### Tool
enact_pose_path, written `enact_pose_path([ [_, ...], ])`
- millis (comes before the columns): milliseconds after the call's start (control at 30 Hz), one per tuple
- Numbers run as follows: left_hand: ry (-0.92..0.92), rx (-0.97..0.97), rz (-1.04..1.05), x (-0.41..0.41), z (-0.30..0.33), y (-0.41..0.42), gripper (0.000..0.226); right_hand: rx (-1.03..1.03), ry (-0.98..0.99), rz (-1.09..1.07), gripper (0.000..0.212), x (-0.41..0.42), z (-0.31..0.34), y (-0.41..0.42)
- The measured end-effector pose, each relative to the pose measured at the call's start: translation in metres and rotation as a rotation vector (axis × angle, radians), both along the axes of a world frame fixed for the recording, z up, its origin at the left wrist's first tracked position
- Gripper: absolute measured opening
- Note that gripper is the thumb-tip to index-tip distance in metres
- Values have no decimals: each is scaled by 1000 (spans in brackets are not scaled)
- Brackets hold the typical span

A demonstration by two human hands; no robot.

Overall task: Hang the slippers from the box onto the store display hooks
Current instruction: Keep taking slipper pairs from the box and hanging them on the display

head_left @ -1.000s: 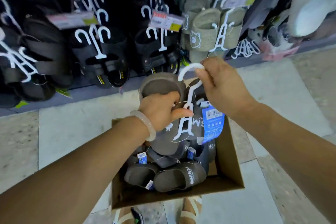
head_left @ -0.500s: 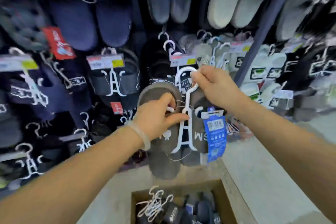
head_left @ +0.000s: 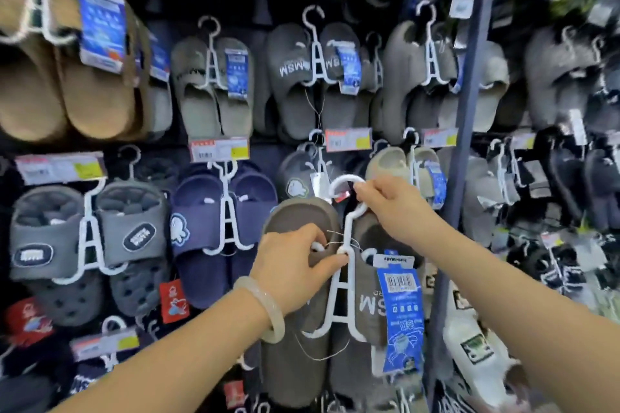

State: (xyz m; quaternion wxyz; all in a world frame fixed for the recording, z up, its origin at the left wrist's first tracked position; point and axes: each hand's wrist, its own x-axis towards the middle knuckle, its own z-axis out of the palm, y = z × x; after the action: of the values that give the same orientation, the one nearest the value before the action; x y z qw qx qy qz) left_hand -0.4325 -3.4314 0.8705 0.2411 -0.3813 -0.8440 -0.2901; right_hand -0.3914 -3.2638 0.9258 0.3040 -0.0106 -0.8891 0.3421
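A pair of dark grey slippers [head_left: 295,342] hangs on a white plastic hanger [head_left: 342,292] with a blue tag [head_left: 401,312]. My left hand [head_left: 295,265] grips the hanger's stem and the left slipper's strap. My right hand [head_left: 389,204] pinches the hanger's round hook [head_left: 345,183] and holds it up against the display wall, in front of a grey slipper pair with a white bear logo [head_left: 297,188]. I cannot tell whether the hook is on a display peg. The box is out of view.
The wall is packed with hung slippers: navy pair [head_left: 221,211], grey clog pair [head_left: 87,235], tan pair [head_left: 67,77], grey MSM pair [head_left: 315,77]. Price labels [head_left: 219,149] sit on the pegs. A dark upright post [head_left: 469,111] divides the display on the right.
Both hands raised the slipper pair from above the box up to the display wall. The view tilted up, so the box dropped out of sight.
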Motion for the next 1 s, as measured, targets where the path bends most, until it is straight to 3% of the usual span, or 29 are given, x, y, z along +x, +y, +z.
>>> enact_pose_path([
  [167, 67, -10, 4, 8, 51, 21, 36, 42, 127, 12, 35, -4, 54, 12],
  [400, -5, 37, 48, 4, 128, 50, 40, 71, 221, 8, 30, -13, 125, 30],
  [500, -21, 81, 18, -5, 160, 52, 43, 40, 261, -3, 37, -22, 150, 32],
  [800, 56, 70, -107, -75, 252, 52, 50, -78, 386, -122, 27, -83, 230, 30],
  [1000, 77, -24, -118, -133, 308, 48, 58, -23, 332, -281, 40, -147, 279, 27],
])
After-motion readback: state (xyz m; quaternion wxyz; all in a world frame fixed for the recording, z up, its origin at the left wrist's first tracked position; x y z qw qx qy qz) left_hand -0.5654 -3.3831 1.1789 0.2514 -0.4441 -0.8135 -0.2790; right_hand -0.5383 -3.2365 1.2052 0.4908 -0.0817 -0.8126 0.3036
